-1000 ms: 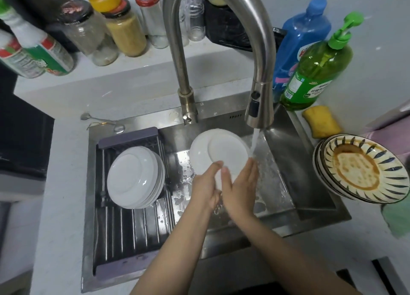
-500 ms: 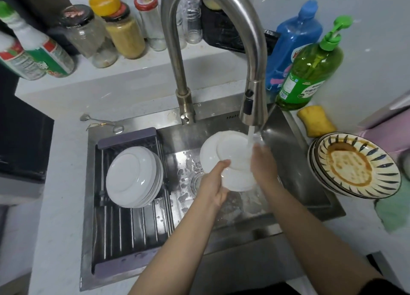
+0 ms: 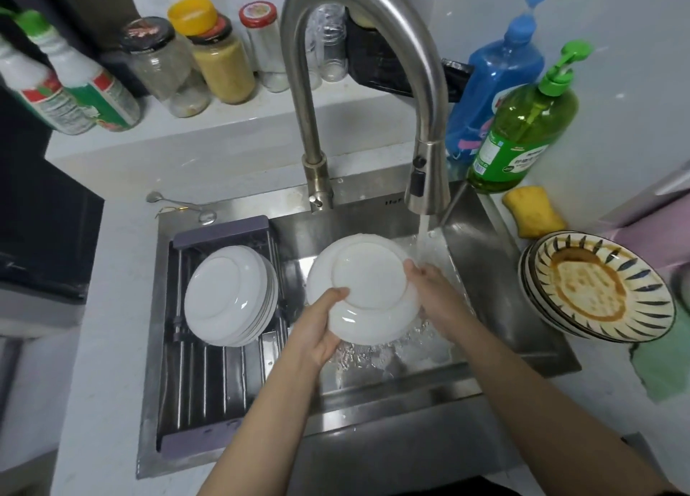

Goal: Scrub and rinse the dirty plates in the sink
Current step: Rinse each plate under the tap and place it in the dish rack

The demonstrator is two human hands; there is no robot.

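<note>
In the sink (image 3: 496, 271), I'm holding a white plate (image 3: 364, 290) underside-up: left hand (image 3: 317, 327) gripping the 7 o'clock rim, right hand (image 3: 435, 290) at 3 o'clock under the faucet stream (image 3: 422, 240). Best rotating the plate so water is sweeping every edge.

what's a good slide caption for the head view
Both hands, left and right, hold a white plate beside the running faucet.

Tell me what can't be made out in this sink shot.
Head view only:
- Front face of the white plate: turned down, away from the camera.
- Right hand fingers: behind the plate.
- How many striped plates are stacked: only edges show.
- Soap bottle label: too small.
</note>
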